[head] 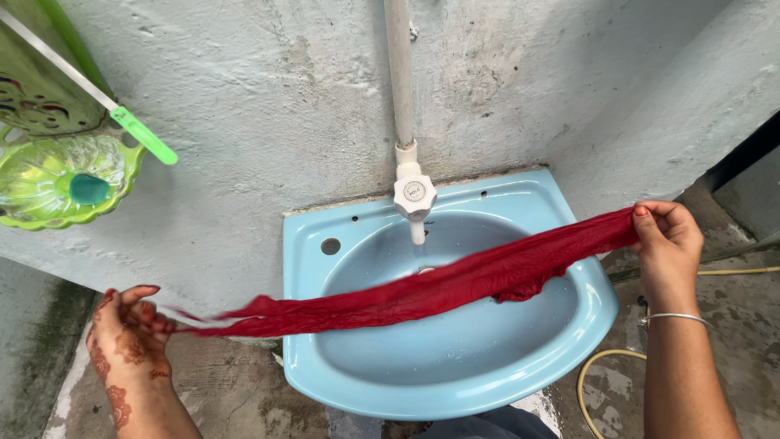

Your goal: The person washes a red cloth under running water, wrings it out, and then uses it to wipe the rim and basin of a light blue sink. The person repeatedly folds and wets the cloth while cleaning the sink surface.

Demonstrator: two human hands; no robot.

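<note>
Long red cloth strip [422,291] stretched taut between my two hands, running diagonally across the light blue ceramic wash basin [455,382], low at my left and high at my right. A loose fold sags from it toward the bowl on the right side. My right hand [668,244] pinches the upper end just past the basin's right rim, fingers [650,223] pressed together on the fabric; thin metal bangle [674,318] on that wrist. My left hand [130,329], henna-patterned, grips the lower end well left of the basin, fingers curled around the thin tip. Above the bowl: white plastic tap [415,197] on a white vertical pipe [399,73], mounted against the rough grey plastered wall [268,97]. Upper left: green plastic holder [49,183] with a clear bottle, green-tipped stick [143,135] beside it. Yellowish hose [597,366] on the concrete floor [731,325] at lower right.
</note>
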